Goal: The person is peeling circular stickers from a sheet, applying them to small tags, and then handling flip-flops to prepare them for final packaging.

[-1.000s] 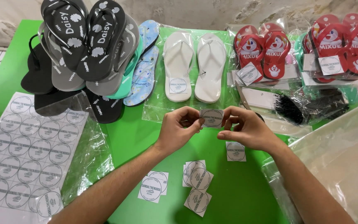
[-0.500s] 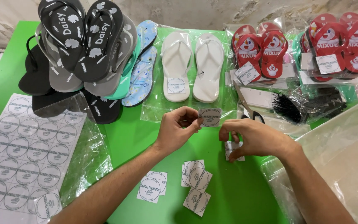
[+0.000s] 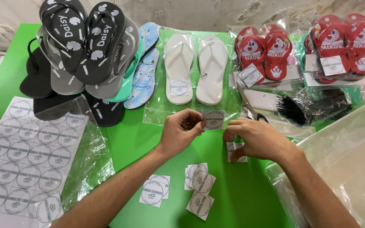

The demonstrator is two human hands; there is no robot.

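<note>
**Sticker pinched in your left hand, right hand on a cut label**

Sticker [image 3: 213,120], a small square piece w/ a round printed label, sits up off the table between thumb and fingertips of your left hand [image 3: 182,133], which is clenched around its left edge. It hangs just in front of the bagged white flip-flops [image 3: 195,67], roughly mid-table. Your right hand [image 3: 254,137] is just beside it, apart from the sticker, fingers curled down onto another cut label [image 3: 236,152] lying on the green table [image 3: 127,143]; can't tell whether that hand truly grips the label or only presses on it.

Nearer to you, loose cut labels [image 3: 199,185] lie in a small overlapping cluster, w/ one more cut label off to the left [image 3: 153,195]. At your far left a sticker sheet [image 3: 22,156] w/ rows of round labels lies flat, partly over a clear plastic bag [image 3: 90,156].

Behind your hands, L to R: a pile of black and grey flip-flops [image 3: 81,46] stacked at angles, a mint and a light-blue patterned pair [image 3: 142,67] beside them, the white pair in its clear bag w/ a round label on it, then two bagged sets of red flip-flops [image 3: 262,52] and [image 3: 343,46], each w/ a label stuck on. Scissors [image 3: 250,105] lie just past your right hand, next to a black brush-like item [image 3: 305,107] in plastic. A stack of empty clear bags [image 3: 343,160] fills the right edge, under your right forearm.
</note>
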